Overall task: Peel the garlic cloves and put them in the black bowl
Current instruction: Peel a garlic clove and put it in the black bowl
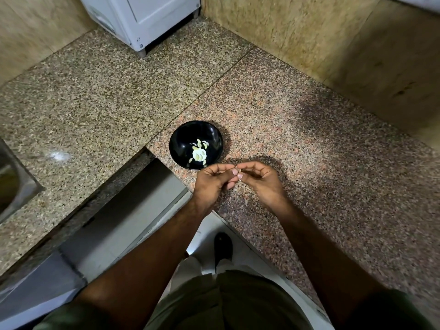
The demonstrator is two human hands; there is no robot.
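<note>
Both hands meet just above the speckled granite desk [309,144], close to its inner corner edge. The left hand [210,184] and the right hand [260,181] each have their fingers curled inward, and together they pinch a small garlic clove [239,175] between their fingertips; only a pale sliver of the clove shows between the thumbs and forefingers, so whether its skin is on or off cannot be told. The black bowl [185,134] stands on the desk just beyond the left hand, apart from both hands, and holds a small cluster of pale peeled garlic cloves [199,155] at its bottom, with a few more lying singly around them. A white appliance [142,20] stands at the far end of the desk against the tan wall. The corner of a steel sink [14,186] shows at the left edge. Below the arms are the person's olive clothing and a dark shoe [223,246] on the pale floor.
</note>
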